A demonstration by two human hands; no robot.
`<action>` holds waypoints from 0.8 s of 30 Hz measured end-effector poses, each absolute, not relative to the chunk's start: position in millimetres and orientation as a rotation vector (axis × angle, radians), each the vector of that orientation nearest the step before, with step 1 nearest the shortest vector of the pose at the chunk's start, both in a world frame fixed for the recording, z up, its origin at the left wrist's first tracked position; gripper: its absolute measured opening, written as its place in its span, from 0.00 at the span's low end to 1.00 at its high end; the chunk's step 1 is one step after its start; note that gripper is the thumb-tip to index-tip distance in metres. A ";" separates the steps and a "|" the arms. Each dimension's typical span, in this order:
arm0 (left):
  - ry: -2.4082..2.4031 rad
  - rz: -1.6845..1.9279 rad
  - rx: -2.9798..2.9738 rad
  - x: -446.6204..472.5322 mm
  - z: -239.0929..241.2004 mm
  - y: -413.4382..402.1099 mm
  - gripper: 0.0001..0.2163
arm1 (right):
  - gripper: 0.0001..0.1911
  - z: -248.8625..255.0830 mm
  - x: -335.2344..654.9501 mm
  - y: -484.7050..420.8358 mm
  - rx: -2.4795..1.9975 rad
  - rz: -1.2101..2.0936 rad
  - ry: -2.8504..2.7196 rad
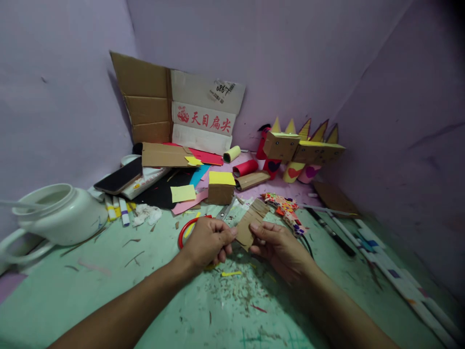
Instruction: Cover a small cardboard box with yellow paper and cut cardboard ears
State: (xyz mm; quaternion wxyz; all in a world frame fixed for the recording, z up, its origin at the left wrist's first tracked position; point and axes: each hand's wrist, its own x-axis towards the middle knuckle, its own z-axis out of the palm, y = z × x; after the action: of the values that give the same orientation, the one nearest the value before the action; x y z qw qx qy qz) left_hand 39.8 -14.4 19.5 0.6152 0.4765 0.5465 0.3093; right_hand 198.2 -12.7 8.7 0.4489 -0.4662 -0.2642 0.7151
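Between my two hands, above the green table, is a small strip of brown cardboard (251, 224) with a ragged edge. My right hand (278, 245) pinches its lower right side between thumb and fingers. At its left edge, my left hand (212, 240) is closed, thumb and fingertips pressed together on the strip's corner. Red-handled scissors (187, 232) lie under and behind my left hand, partly hidden by it. Just beyond the strip stands a small cardboard box (221, 194) with a yellow top. A flower-patterned glue gun (286, 211) lies beyond my right hand.
A white pot (61, 218) stands at the left, near a phone (119, 177) and markers (123, 211). Cardboard figures with yellow spikes (303, 148) stand at the back right. A black-handled knife (332, 232) lies at right. An opened carton (203, 116) leans on the wall. Scraps litter the table (145, 300).
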 end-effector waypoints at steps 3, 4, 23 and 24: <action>1.265 0.714 1.101 40.1 19.8 -14.5 0.15 | 0.09 9.0 197.9 -13.2 -1.169 1.767 -0.633; 1.265 0.715 1.101 40.0 19.9 -14.5 0.15 | 0.09 9.0 197.9 -13.2 -1.175 1.771 -0.627; 1.305 0.670 1.192 42.3 18.2 -14.8 0.15 | 0.09 8.0 199.5 -12.0 -1.193 1.760 -0.672; 1.301 0.681 1.230 41.6 16.6 -14.8 0.15 | 0.09 8.0 199.7 -11.8 -1.196 1.757 -0.677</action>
State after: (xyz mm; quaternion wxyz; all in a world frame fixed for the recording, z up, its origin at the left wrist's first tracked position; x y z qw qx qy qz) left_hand 41.6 -14.8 16.6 0.5752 0.5254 0.5554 0.2909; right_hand 199.7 -11.8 8.0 0.4401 -0.4814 -0.2725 0.7073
